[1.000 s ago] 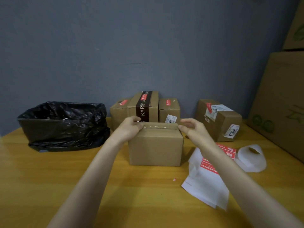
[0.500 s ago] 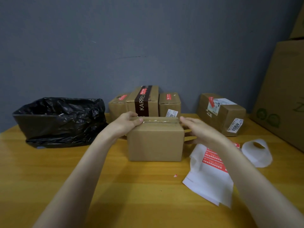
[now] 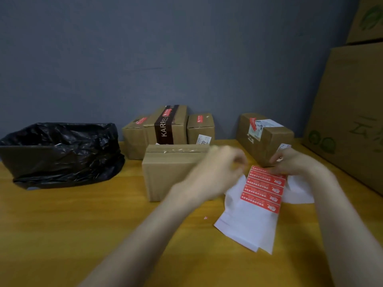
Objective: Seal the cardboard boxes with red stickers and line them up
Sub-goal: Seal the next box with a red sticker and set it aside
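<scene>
A plain cardboard box (image 3: 170, 175) stands mid-table, its top seam bare of any red sticker. To its right a white backing sheet carries several red stickers (image 3: 263, 189). My right hand (image 3: 294, 162) pinches the far top edge of that sticker sheet and tilts it up. Motion-blurred, my left hand (image 3: 219, 168) is in front of the box's right end, with curled fingers close to the sheet's top left corner; whether it touches is unclear. Three boxes with red stickers (image 3: 167, 125) stand in a row at the wall.
A box lined with a black bag (image 3: 60, 152) sits at the left. A labelled box (image 3: 263, 137) with a red sticker stands behind my right hand. Large cartons (image 3: 350, 112) fill the right side. Loose white backing paper (image 3: 298, 191) and a tiny red scrap (image 3: 205, 218) lie on the wooden table (image 3: 83, 224).
Both hands left the top of the middle box and moved right to the sticker sheet. My right hand took hold of the sheet and raised its far edge.
</scene>
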A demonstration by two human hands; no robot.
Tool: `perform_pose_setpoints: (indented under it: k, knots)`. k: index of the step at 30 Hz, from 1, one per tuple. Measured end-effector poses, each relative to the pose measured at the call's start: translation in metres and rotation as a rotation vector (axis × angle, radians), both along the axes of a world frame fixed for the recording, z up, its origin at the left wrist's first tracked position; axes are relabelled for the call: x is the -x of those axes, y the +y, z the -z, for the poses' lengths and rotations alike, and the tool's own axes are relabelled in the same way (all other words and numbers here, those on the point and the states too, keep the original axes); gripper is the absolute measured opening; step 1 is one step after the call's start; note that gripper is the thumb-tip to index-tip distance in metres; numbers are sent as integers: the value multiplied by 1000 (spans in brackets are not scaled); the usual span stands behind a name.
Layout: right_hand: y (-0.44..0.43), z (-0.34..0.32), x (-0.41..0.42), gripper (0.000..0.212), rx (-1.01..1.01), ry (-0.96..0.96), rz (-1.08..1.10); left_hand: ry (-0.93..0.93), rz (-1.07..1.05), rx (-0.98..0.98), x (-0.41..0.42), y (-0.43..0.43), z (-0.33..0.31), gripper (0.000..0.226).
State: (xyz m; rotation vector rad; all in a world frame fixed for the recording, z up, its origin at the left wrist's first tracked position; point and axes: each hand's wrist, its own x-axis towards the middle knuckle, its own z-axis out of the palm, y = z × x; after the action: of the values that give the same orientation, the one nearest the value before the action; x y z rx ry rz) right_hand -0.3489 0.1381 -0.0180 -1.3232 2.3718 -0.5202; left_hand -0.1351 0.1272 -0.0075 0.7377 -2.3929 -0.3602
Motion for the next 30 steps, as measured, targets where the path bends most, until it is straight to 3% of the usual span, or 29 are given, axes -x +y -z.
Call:
perform_pose_setpoints:
  k: [3,10,14,18,22,25,27,30]
  knots:
    - [0,1,-1,40,-63,6,-37,-157,44,-171,34,5,16,21]
    - [-5,12,5,65,-191,-38,-149,-140,-43,-388,42,-8,28,25]
    - [-6,12,1,61,-185,-79,-187,-123,-29,-411,35,-10,29,40]
    - [0,-9,-3,49,91,-118,-224,-76,-35,-444,38,-10,30,61]
    - [14,-35,-8,37,577,-400,-119,175,40,-622,36,-8,17,66]
    - [20,-45,-12,38,799,-597,-83,275,71,-627,37,-4,6,72]
    - [21,-47,-14,41,864,-672,-53,319,52,-563,38,-2,-1,67]
    - [18,-48,-20,39,908,-765,12,385,42,-489,33,-2,-9,34]
